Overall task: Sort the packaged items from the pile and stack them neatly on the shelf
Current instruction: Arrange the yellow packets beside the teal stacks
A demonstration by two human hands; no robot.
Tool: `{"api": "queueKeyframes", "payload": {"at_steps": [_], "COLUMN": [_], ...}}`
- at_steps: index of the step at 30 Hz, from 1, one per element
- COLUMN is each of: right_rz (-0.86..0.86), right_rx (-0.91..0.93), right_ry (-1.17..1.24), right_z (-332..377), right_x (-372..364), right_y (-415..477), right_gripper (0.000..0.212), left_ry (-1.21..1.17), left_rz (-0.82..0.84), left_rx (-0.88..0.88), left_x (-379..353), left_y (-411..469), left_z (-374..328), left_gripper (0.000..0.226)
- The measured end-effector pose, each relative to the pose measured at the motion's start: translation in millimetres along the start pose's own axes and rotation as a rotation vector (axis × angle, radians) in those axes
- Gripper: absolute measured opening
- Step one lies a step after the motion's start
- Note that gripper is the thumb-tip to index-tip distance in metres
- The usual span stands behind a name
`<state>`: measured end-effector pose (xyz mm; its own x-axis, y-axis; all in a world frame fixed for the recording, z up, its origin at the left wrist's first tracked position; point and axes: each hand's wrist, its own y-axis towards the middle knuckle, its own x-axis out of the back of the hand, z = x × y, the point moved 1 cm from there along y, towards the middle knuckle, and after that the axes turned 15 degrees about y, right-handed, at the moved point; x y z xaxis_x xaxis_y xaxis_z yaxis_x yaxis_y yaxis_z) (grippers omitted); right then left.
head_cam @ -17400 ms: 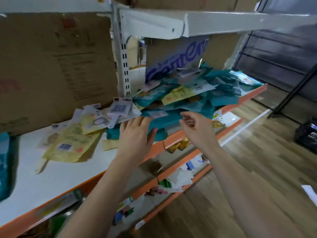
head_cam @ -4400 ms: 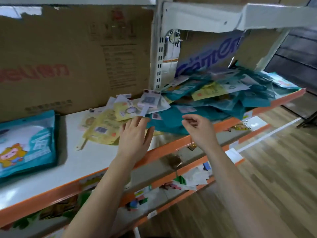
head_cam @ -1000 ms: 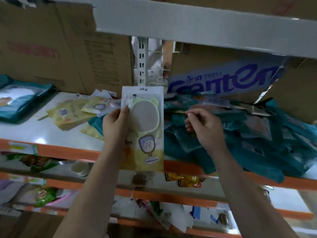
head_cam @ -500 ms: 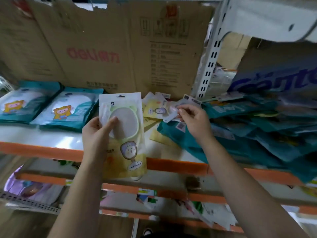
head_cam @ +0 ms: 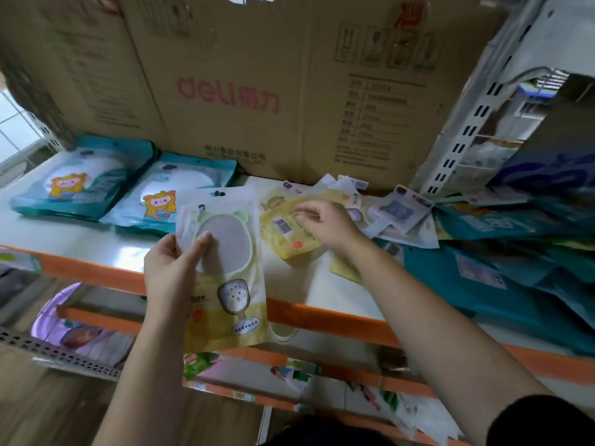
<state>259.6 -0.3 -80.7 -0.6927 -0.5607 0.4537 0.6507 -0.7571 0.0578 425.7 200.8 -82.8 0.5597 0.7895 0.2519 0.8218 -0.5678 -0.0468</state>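
The biggest thing I see is the cardboard box (head_cam: 289,91) with red lettering, standing along the back of the shelf (head_cam: 80,239) and closing it off from behind. The shelf itself is a white board with an orange front lip that crosses the view from left to right. At the right a white slotted upright (head_cam: 467,123) ends this bay. Beside and past it sprawls the pile (head_cam: 502,259) of mostly teal packs, some of them reaching out to the orange lip.

At the far left two teal stacks (head_cam: 87,185) lie side by side against the box, cartoon faces up. Whether their edges touch I cannot tell. Between those stacks and the pile there is bare white board, a strip along the front lip and a patch under the right forearm, so there is room to set things down there.

The hands are well apart. The left hand (head_cam: 170,268) grips a yellow pouch (head_cam: 231,284) by its left edge and holds it upright in front of the shelf's lip, thumb laid on the front by the oval window. In my view the pouch's top overlaps the nearer teal stack, and its bottom hangs below the lip.

The right hand (head_cam: 328,226) reaches over the shelf and pinches the upper edge of a smaller barcode packet (head_cam: 283,226) — yellow, lying tilted at the pile's left fringe, next to some pale cards.
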Motion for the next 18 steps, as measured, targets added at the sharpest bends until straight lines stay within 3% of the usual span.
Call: {"api": "queueKeyframes", "payload": {"at_steps": [3, 6, 13, 18], "right_rz": [0.065, -0.004, -0.099, -0.072], "right_rx": [-0.013, 0.025, 0.051, 0.037], "right_ry": [-0.104, -0.142, -0.154, -0.153], "right_z": [-7, -16, -21, -10], "right_x": [-10, -11, -12, -18], "right_y": [6, 5, 20, 51], "right_gripper": [0.035, 0.029, 0.023, 0.028], "left_ry": [-0.013, -0.024, -0.02, -0.004], "left_rz": [0.004, 0.006, -0.006, -0.032], "left_rx": [0.001, 0.004, 0.016, 0.024], "left_x": [2, 2, 1, 8], "left_y": [5, 10, 19, 25], "left_z": [2, 3, 3, 2], "left_gripper": [0.024, 0.028, 0.02, 0.015]}}
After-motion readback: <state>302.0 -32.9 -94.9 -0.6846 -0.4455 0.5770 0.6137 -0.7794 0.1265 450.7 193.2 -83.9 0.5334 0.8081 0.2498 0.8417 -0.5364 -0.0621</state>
